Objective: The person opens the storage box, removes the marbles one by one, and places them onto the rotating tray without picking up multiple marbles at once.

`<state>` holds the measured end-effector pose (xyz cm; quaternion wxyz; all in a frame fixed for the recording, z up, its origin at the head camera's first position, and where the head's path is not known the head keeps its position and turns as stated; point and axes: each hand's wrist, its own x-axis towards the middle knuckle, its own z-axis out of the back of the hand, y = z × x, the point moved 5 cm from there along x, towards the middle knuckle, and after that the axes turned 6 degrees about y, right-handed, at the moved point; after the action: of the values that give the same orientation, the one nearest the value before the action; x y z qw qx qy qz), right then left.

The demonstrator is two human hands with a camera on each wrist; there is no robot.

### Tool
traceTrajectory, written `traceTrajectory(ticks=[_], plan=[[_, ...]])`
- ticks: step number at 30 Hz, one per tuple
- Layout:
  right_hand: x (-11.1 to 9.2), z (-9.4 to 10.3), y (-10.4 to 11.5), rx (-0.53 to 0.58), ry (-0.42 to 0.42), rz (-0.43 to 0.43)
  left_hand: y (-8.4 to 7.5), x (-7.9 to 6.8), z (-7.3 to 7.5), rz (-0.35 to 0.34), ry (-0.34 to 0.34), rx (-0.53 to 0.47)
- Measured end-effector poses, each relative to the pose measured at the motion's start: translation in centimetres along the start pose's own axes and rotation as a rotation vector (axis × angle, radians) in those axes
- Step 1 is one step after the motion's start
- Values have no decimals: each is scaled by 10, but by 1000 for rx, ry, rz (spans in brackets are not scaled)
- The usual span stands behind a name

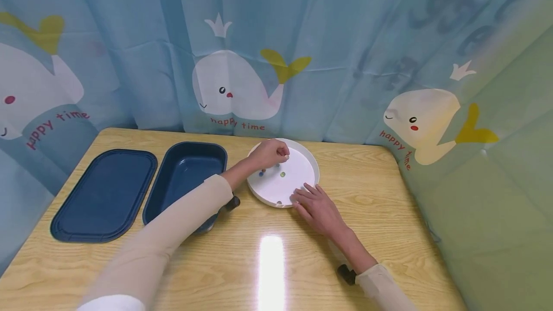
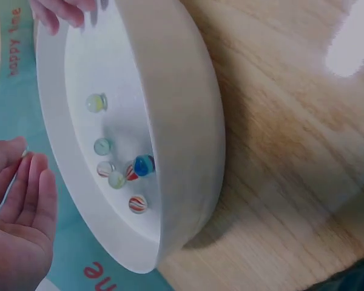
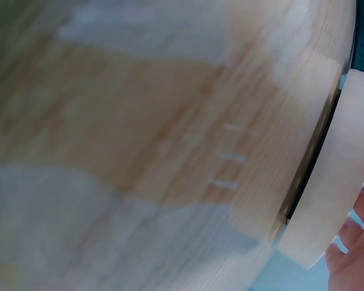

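A round white tray [image 1: 302, 171] with a raised rim lies on the table. Several glass marbles rest in it, among them a blue one [image 2: 144, 165], a red-striped one [image 2: 138, 204] and a yellowish one [image 2: 96, 102]. Over the tray's far side, my left hand [image 1: 269, 153] pinches a small glassy piece [image 2: 25, 151], apparently a marble, mostly hidden by thumb and fingertips. My right hand [image 1: 318, 209] rests on the tray's near right rim, fingers loosely spread. In the right wrist view only part of that hand [image 3: 357, 245] shows beside the tray wall [image 3: 337, 176].
Left of the tray stands a deep dark blue bin [image 1: 183, 172], partly behind my left forearm. Its flat blue lid-like panel [image 1: 105, 196] lies further left. A blue whale-print curtain [image 1: 337, 61] hangs behind the wooden table [image 1: 354, 172].
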<state>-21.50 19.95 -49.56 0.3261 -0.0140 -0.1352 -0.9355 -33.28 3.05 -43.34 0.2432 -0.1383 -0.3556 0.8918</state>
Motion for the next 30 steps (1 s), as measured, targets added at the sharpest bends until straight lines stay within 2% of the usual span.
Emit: traceTrajectory(ticks=[10, 14, 19, 30], plan=[[-1, 0, -1, -6, 5, -8, 10, 21, -10, 96, -6, 22], [-1, 1, -1, -1, -8, 5, 11, 26, -11, 115, -9, 42], [-1, 1, -2, -2, -10, 11, 12, 31, -14, 128, 5, 76], [0, 1, -1, -8, 12, 2, 25, 32, -18, 272, 12, 108]])
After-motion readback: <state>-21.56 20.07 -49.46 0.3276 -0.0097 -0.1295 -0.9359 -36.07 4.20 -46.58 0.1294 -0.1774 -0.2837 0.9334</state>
